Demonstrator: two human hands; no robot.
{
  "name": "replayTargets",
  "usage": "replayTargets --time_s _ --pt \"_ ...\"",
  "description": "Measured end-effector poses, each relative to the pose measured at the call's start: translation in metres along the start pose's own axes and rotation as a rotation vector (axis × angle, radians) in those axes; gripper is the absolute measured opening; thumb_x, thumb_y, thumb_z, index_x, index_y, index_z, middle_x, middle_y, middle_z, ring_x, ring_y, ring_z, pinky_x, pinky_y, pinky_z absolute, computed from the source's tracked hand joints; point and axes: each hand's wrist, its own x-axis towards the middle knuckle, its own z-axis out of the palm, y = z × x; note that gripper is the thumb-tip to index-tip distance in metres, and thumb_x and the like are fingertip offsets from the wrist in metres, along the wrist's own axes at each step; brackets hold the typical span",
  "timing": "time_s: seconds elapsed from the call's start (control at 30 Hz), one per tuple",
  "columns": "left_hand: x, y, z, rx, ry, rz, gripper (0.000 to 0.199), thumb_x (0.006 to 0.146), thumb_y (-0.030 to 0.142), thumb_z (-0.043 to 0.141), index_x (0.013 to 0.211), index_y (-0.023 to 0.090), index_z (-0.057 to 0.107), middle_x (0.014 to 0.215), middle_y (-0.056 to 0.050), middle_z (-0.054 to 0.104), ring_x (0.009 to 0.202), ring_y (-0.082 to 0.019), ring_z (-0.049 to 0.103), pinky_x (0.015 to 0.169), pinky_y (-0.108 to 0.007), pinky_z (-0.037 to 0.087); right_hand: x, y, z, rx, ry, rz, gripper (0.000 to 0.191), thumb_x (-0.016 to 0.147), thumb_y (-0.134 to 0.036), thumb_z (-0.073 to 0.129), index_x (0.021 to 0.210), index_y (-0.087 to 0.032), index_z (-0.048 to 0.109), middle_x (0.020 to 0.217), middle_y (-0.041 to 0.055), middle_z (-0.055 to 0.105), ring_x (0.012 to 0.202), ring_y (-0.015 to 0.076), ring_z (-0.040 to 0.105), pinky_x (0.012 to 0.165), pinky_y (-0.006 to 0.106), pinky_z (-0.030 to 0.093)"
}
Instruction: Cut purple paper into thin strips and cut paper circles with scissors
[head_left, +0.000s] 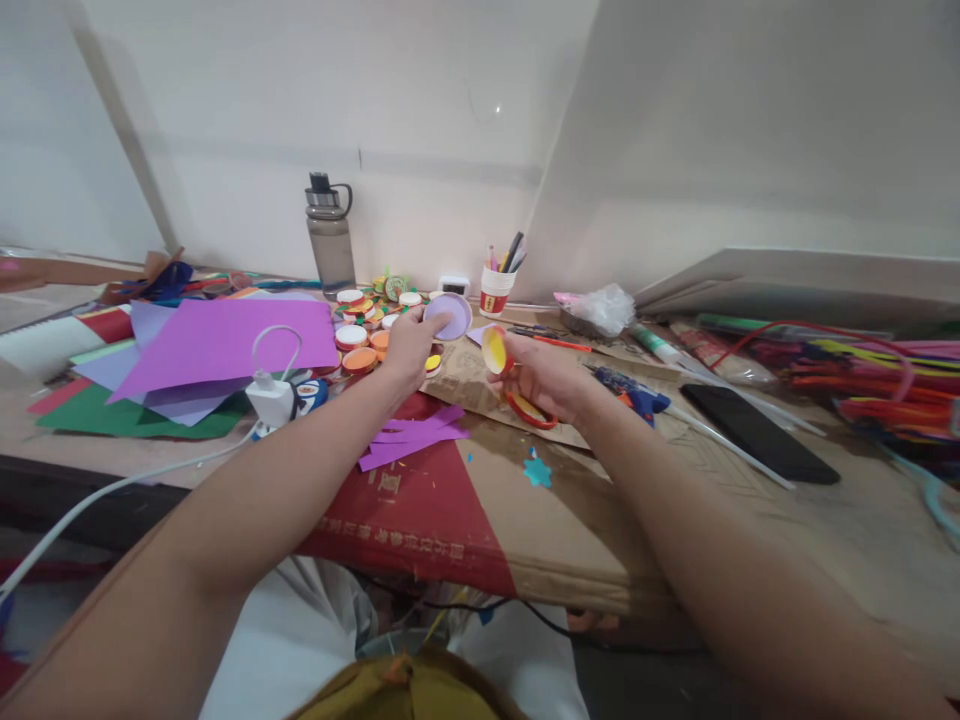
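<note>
Between the thumb and fingers of my left hand is a round light-purple disc, tilted toward me. My right hand holds a small round piece with a yellow inside, its opening facing left. The two pieces are apart. Orange-handled scissors are right below my right hand, partly hidden by it; whether the fingers touch them I cannot tell. Left of my left hand are several round pieces with white and orange tops. Purple paper strips lie on the cardboard in front.
Purple paper sheets and a white charger are at the left. A bottle and a pen cup stand at the back. A blue star lies on the cardboard. Rightward are a black phone and coloured pipe cleaners.
</note>
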Motion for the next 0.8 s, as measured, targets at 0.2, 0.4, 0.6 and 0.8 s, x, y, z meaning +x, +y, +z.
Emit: replayTargets --time_s 0.2,0.4,0.6,0.8 --pt "0.003 -0.006 -0.003 0.042 -0.046 0.051 0.019 0.067 0.027 0.074 0.078 0.016 0.063 0.072 0.001 0.061 0.057 -0.008 0.049 0.043 -0.017 0.037 -0.005 -0.007 0.003 0.131 -0.068 0.072 0.048 0.092 -0.054 0.052 0.127 -0.022 0.056 0.087 0.0041 0.067 0.062 0.0142 0.061 0.055 0.025 0.049" --pt "-0.005 -0.006 -0.001 0.125 -0.163 0.138 0.017 0.074 0.027 0.069 0.086 0.016 0.065 0.083 -0.002 0.065 0.068 -0.011 0.058 0.047 -0.017 0.046 -0.008 -0.011 0.008 -0.095 0.08 -0.046 0.069 0.069 -0.035 0.079 0.131 -0.021 0.053 0.117 0.0086 0.063 0.081 0.0152 0.065 0.069 0.029 0.055" --pt "-0.015 -0.006 0.005 0.132 -0.222 0.1 0.018 0.077 0.026 0.068 0.089 0.016 0.06 0.092 -0.005 0.064 0.074 -0.014 0.064 0.055 -0.024 0.057 -0.007 -0.009 0.011 -0.155 0.228 -0.164 0.064 0.067 -0.037 0.08 0.124 -0.02 0.057 0.118 0.0108 0.065 0.095 0.0206 0.065 0.085 0.038 0.054" --pt "-0.02 -0.006 0.01 0.045 -0.284 0.01 0.016 0.079 0.021 0.067 0.091 0.017 0.058 0.096 -0.004 0.065 0.077 -0.015 0.065 0.06 -0.029 0.06 -0.007 -0.01 0.013 0.008 0.246 -0.208 0.055 0.075 -0.044 0.073 0.124 -0.023 0.057 0.126 0.0095 0.064 0.101 0.0203 0.065 0.084 0.036 0.056"
